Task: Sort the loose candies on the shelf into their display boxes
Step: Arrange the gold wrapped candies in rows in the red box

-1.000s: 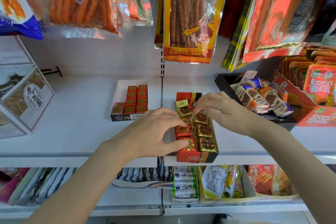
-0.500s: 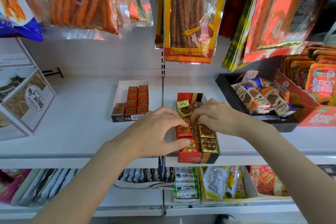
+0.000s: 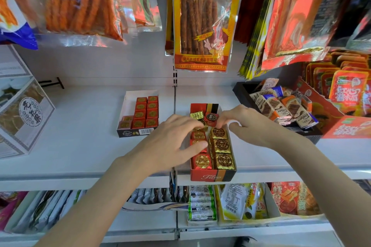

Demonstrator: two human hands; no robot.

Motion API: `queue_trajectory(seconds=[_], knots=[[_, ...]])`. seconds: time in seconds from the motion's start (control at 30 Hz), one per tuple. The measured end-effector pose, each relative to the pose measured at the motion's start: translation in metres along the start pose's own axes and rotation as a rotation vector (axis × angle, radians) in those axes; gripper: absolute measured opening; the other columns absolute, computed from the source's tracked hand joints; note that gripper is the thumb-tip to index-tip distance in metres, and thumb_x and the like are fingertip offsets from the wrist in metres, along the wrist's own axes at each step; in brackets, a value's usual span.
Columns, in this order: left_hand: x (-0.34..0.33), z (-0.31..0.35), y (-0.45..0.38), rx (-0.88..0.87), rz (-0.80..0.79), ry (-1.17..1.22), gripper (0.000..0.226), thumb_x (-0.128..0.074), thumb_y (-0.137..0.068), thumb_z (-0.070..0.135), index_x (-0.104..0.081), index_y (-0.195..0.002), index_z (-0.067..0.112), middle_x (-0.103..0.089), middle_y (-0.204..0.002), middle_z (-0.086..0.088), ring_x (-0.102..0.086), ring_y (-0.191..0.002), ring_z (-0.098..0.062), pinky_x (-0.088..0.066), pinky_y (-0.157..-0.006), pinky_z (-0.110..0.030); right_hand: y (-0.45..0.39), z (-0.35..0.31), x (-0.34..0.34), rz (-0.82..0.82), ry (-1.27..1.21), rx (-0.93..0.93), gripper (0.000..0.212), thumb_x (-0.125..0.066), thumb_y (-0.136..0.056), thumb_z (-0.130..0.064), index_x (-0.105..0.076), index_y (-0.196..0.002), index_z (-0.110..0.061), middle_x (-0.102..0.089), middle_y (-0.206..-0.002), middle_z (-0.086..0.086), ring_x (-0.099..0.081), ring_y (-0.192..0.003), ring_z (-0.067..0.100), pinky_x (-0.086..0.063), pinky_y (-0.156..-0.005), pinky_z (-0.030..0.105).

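Observation:
A red, black and gold Tileo display box (image 3: 212, 175) stands at the front edge of the white shelf (image 3: 84, 142). It holds a column of red foil candies (image 3: 201, 161) on the left and a column of gold foil candies (image 3: 224, 161) on the right. A loose gold candy (image 3: 195, 115) and a red one (image 3: 210, 117) lie at its back. My left hand (image 3: 172, 142) rests with fairly straight fingers on the red column. My right hand (image 3: 247, 124) hovers at the box's back right, its bent fingertips touching the candies there.
A white box (image 3: 131, 97) with several small red cube candies stands left of the Tileo box. A black tray (image 3: 242, 90) of wrapped wafer bars sits at the right, with red packets beyond it. Snack bags (image 3: 202, 18) hang overhead. A lower shelf holds more packets.
My right hand has lifted off the gold column and shifted toward the back of the box. My left hand stays on the red column, fingers reaching slightly further back.

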State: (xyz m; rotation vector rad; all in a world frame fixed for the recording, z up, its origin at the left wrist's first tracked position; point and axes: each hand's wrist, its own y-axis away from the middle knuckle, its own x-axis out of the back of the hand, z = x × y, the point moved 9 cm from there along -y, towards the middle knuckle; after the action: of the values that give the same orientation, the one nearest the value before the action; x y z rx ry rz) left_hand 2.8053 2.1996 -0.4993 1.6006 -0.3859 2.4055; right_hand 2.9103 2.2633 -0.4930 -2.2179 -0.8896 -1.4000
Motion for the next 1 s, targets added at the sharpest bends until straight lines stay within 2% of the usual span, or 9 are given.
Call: queue_trajectory(seconds=[0.17, 0.33, 0.5, 0.6, 0.67, 0.73, 0.8, 0.9, 1.0], knots=[[0.004, -0.009, -0.007, 0.049, 0.072, -0.012, 0.045, -0.033, -0.094, 0.043, -0.038, -0.135, 0.024, -0.036, -0.142, 0.01, -0.025, -0.132, -0.005, -0.018, -0.107, -0.02, 0.001, -0.001, 0.001, -0.021, 0.019, -0.004, 0.035, -0.037, -0.088, -0.001, -0.062, -0.107, -0.018, -0.057, -0.103, -0.008, -0.047, -0.112, 0.018, -0.037, -0.09, 0.027], [0.001, -0.016, -0.008, 0.105, 0.075, 0.014, 0.045, -0.038, -0.094, 0.036, -0.035, -0.137, 0.021, -0.033, -0.143, 0.008, -0.029, -0.132, -0.006, -0.02, -0.107, -0.019, 0.003, 0.002, 0.0, -0.095, 0.052, 0.003, 0.029, -0.059, -0.086, -0.028, -0.055, -0.115, -0.026, -0.057, -0.119, -0.009, -0.046, -0.113, 0.013, -0.037, -0.096, 0.029], [0.0, -0.018, -0.01, 0.134, 0.069, 0.037, 0.047, -0.044, -0.093, 0.033, -0.036, -0.137, 0.019, -0.034, -0.142, 0.008, -0.037, -0.128, -0.007, -0.023, -0.1, -0.014, 0.005, -0.001, -0.01, -0.166, 0.021, -0.004, 0.028, -0.063, -0.083, -0.028, -0.055, -0.11, -0.025, -0.056, -0.114, -0.004, -0.045, -0.104, 0.004, -0.039, -0.094, 0.028], [0.003, -0.018, -0.01, 0.14, 0.073, 0.041, 0.046, -0.046, -0.092, 0.031, -0.038, -0.135, 0.018, -0.036, -0.139, 0.008, -0.039, -0.125, -0.007, -0.023, -0.096, -0.011, 0.003, -0.001, -0.004, -0.127, -0.001, 0.004, 0.021, -0.059, -0.087, -0.025, -0.059, -0.107, -0.023, -0.061, -0.109, -0.004, -0.049, -0.1, 0.004, -0.039, -0.086, 0.018], [0.003, -0.018, -0.009, 0.135, 0.08, 0.042, 0.045, -0.046, -0.092, 0.03, -0.038, -0.135, 0.018, -0.036, -0.137, 0.007, -0.04, -0.124, -0.006, -0.023, -0.095, -0.01, -0.002, -0.003, 0.01, -0.003, -0.023, 0.012, 0.017, -0.056, -0.089, -0.02, -0.063, -0.104, -0.019, -0.065, -0.106, -0.004, -0.052, -0.095, 0.003, -0.036, -0.075, 0.003], [0.003, -0.017, -0.009, 0.132, 0.08, 0.045, 0.045, -0.045, -0.093, 0.03, -0.037, -0.135, 0.017, -0.036, -0.137, 0.008, -0.039, -0.124, -0.005, -0.022, -0.096, -0.01, -0.01, -0.009, 0.024, 0.12, -0.015, 0.011, 0.017, -0.053, -0.089, -0.014, -0.065, -0.102, -0.016, -0.067, -0.104, -0.003, -0.053, -0.091, 0.004, -0.034, -0.071, -0.003], [0.001, -0.017, -0.009, 0.129, 0.078, 0.046, 0.046, -0.045, -0.093, 0.031, -0.036, -0.136, 0.017, -0.035, -0.138, 0.008, -0.037, -0.125, -0.005, -0.021, -0.097, -0.01, -0.02, -0.017, 0.024, 0.16, 0.022, 0.019, 0.021, -0.051, -0.089, -0.009, -0.067, -0.102, -0.014, -0.069, -0.103, 0.0, -0.058, -0.094, 0.013, -0.035, -0.073, 0.005], [0.002, -0.02, -0.01, 0.121, 0.072, 0.053, 0.048, -0.046, -0.092, 0.033, -0.036, -0.137, 0.018, -0.035, -0.138, 0.009, -0.035, -0.127, -0.004, -0.019, -0.097, -0.009, -0.034, -0.023, 0.004, 0.133, 0.174, -0.017, 0.027, -0.045, -0.091, -0.015, -0.067, -0.105, -0.02, -0.069, -0.103, 0.003, -0.054, -0.101, 0.025, -0.043, -0.087, 0.03], [0.002, -0.024, -0.008, 0.11, 0.056, 0.051, 0.05, -0.047, -0.092, 0.035, -0.036, -0.138, 0.02, -0.035, -0.139, 0.009, -0.034, -0.128, -0.004, -0.02, -0.1, -0.011, -0.04, -0.026, -0.002, 0.167, 0.368, -0.114, 0.028, -0.054, -0.086, -0.038, -0.065, -0.102, -0.017, -0.065, -0.099, 0.007, -0.053, -0.1, 0.027, -0.038, -0.078, 0.031]])
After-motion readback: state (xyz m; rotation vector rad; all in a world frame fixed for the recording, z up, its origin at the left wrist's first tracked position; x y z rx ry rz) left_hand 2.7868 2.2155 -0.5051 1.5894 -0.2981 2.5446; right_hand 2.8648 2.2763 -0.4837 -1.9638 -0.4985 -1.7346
